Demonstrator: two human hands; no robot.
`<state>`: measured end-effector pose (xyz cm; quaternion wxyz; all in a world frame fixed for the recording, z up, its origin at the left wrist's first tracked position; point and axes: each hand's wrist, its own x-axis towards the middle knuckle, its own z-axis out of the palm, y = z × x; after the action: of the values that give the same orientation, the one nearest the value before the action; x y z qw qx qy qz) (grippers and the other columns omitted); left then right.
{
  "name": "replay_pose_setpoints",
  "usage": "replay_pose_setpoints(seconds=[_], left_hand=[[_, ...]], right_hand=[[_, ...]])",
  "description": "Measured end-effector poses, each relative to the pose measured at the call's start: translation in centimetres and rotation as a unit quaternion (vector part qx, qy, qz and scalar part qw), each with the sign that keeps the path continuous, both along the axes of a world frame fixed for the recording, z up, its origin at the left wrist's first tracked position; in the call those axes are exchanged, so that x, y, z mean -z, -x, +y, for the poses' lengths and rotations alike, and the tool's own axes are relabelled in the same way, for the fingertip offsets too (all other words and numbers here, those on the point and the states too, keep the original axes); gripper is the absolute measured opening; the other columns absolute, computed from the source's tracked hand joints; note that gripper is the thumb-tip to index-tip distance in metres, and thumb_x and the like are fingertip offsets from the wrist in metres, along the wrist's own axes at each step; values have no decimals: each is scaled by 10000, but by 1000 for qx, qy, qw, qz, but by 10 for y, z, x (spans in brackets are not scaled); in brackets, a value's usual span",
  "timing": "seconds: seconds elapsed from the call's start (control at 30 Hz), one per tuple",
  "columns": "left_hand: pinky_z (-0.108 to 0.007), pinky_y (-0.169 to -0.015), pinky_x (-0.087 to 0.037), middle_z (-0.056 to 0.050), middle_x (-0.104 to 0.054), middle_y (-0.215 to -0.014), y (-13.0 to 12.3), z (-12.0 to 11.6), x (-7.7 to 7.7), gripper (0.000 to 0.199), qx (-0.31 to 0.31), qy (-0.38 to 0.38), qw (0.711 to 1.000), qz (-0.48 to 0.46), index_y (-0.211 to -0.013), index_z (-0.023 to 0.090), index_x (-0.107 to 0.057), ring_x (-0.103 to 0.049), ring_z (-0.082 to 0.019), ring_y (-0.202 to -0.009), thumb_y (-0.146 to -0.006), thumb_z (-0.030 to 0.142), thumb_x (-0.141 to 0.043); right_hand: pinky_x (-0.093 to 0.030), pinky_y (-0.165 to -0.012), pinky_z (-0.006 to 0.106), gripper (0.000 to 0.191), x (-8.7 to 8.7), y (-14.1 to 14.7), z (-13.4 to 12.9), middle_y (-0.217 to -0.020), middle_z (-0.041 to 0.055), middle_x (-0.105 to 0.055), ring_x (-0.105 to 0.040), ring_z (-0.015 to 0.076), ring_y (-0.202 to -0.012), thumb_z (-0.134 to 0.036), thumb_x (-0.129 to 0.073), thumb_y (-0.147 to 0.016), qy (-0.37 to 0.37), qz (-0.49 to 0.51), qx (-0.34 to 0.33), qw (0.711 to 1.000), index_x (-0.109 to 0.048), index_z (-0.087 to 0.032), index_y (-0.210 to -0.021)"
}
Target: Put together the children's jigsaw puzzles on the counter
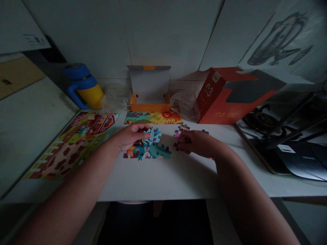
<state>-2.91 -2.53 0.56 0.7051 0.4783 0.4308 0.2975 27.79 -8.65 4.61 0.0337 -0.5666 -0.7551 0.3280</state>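
My left hand (133, 135) is closed on a light-blue patterned puzzle piece (153, 135), thumb on top. Just below it, a joined strip of teal puzzle pieces (155, 151) with a white rabbit and an orange animal lies on the white table (158, 178). To the right, my right hand (190, 141) is lowered over a group of loose puzzle pieces (183, 127), fingers bent together near a pink one and a dark one. Whether its fingertips grip a piece is hard to make out. More pieces are partly hidden under that hand.
A farm puzzle (76, 146) lies at the left. Behind my hands are a yellow animal strip (154, 117), an open orange box (150, 107), clear plastic bags (186, 103), a blue and yellow jug (88, 90) and a red box (222, 102). A stove (265, 136) stands at the right.
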Motion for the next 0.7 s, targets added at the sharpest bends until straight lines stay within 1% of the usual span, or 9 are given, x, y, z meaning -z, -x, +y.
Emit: replay_pose_setpoints(seconds=[0.07, 0.17, 0.23, 0.3, 0.4, 0.5, 0.6, 0.7], left_hand=[[-265, -712, -560, -39, -759, -936, 0, 0, -2, 485, -1, 8, 1000, 7, -1090, 181, -752, -695, -126, -741, -656, 239, -960], [-259, -656, -559, -36, -761, -903, -1, -1, -6, 492, -18, 14, 1000, 13, -1082, 190, -756, -693, -132, -704, -640, 248, -963], [-254, -638, -559, -37, -763, -894, -2, -1, -8, 494, -30, 13, 999, 12, -1081, 194, -761, -696, -136, -701, -634, 259, -962], [-250, -627, -556, -40, -764, -895, -3, -1, -8, 493, -34, 12, 999, 10, -1074, 193, -764, -698, -139, -702, -629, 267, -963], [-245, -625, -553, -40, -763, -904, -4, -2, -7, 495, -36, 8, 999, 11, -1076, 186, -763, -697, -138, -710, -629, 259, -962], [-236, -609, -541, -35, -760, -909, -4, -2, -6, 498, -35, 3, 999, 17, -1091, 190, -762, -691, -132, -707, -637, 253, -955], [-230, -591, -525, -26, -751, -890, -3, -2, -6, 482, -29, 5, 999, 19, -1081, 197, -759, -679, -125, -692, -641, 257, -947], [-230, -598, -521, -19, -745, -878, -3, -2, -6, 456, -28, 6, 999, 19, -1066, 199, -757, -675, -123, -695, -649, 244, -938]], right_hand=[[-516, -676, 300, 176, 3, 3, 2, -861, 35, -792, -738, 195, -741, -407, -585, -1001, 58, 64, 17, 996, -658, -250, -970], [-568, -700, 301, 134, 8, 5, 2, -940, 45, -805, -763, 198, -783, -357, -649, -957, 120, 151, 34, 981, -640, -247, -1034], [-584, -692, 305, 227, 11, 5, 1, -940, 44, -806, -764, 203, -786, -351, -724, -900, 147, 194, 47, 969, -617, -252, -1074], [-590, -669, 306, 281, 15, 4, 1, -915, 40, -804, -761, 207, -770, -376, -762, -874, 159, 212, 49, 963, -609, -255, -1076], [-583, -632, 298, 234, 20, 5, 3, -866, 36, -800, -755, 207, -739, -409, -738, -902, 145, 190, 20, 971, -644, -250, -1045], [-567, -621, 288, 194, 25, 7, 5, -867, 31, -806, -756, 201, -735, -407, -702, -929, 117, 159, 1, 980, -686, -249, -1039], [-544, -601, 282, 198, 27, 9, 6, -825, 18, -798, -748, 194, -700, -395, -717, -910, 86, 127, 9, 988, -699, -247, -1039], [-512, -575, 273, 206, 25, 11, 5, -793, 16, -790, -739, 190, -670, -386, -745, -880, 70, 107, 28, 991, -685, -237, -1009]])
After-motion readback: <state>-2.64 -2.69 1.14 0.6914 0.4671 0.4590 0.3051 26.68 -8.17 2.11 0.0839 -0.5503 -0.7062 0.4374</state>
